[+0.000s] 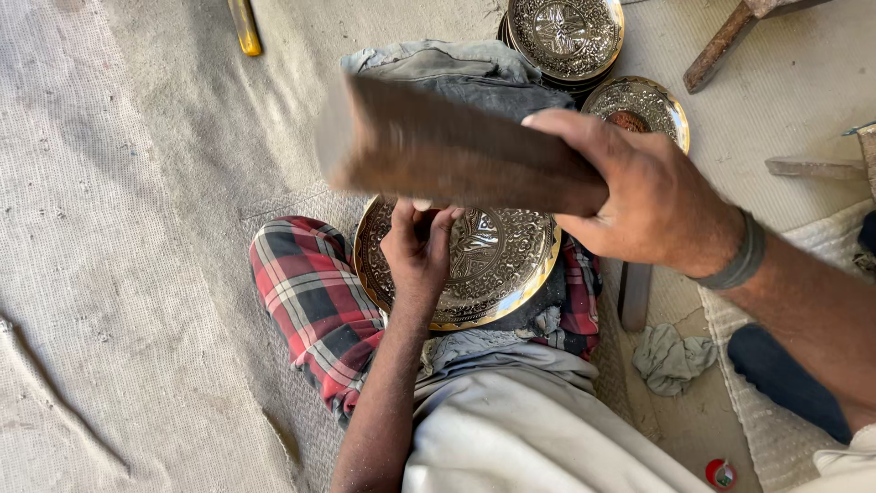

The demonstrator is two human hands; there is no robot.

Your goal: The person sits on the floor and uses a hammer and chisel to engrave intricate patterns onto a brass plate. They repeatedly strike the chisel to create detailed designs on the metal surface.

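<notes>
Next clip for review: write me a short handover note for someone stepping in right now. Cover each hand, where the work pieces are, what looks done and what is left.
Right hand: raised, closed around a dark wooden block, blurred with motion.
Left hand: fingers pressed on the engraved brass plate, maybe pinching a small tool; too hidden to tell.
The plate rests on the lap over a red checked cloth.
More engraved plates: a stack at the top and a single plate beside it.
Done: the lap plate already shows a dense pattern across its face.
Left: cannot tell how much of the pattern is unfinished.
</notes>
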